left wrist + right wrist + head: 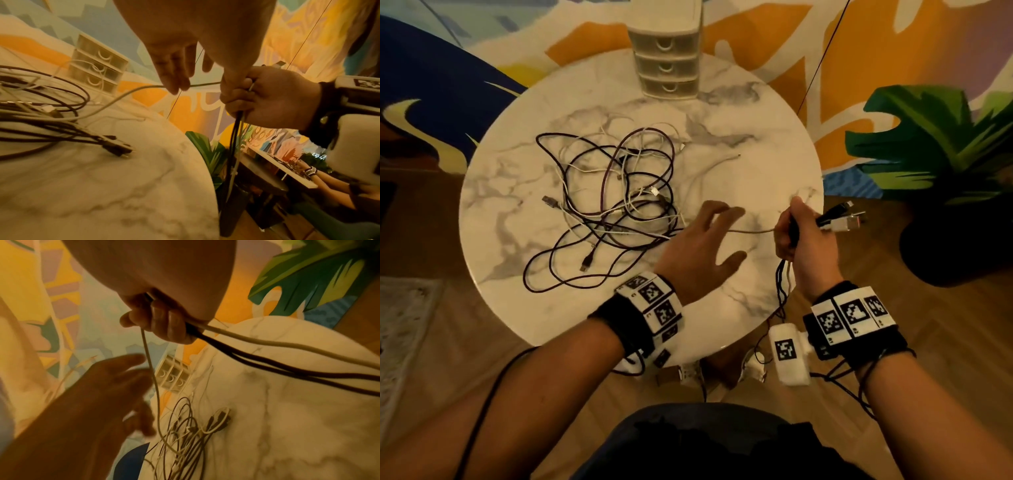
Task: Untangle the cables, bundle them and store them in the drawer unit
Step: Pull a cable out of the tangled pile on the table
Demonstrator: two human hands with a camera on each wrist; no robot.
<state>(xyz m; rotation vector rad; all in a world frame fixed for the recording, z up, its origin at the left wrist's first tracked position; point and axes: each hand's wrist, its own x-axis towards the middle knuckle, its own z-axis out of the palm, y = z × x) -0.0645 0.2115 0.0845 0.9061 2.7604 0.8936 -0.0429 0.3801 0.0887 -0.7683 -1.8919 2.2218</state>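
Note:
A tangle of dark and white cables [613,205] lies on the left half of the round marble table [739,144]. My right hand [804,236] grips a bundle of cable ends near the table's right edge. Their connectors [842,221] stick out to the right, and dark and white strands [287,356] hang from the fist. A thin white cable [750,231] runs taut from that fist to the tangle. My left hand [705,240] hovers over it with fingers spread, and its fingertips [174,84] touch the cable. The white drawer unit [667,65] stands at the far edge, all drawers closed.
A potted plant [928,144] with big green leaves stands on the floor to the right of the table. A thin dark cord [822,54] hangs down behind the table's right side. A pale rug [400,325] lies on the wooden floor at left.

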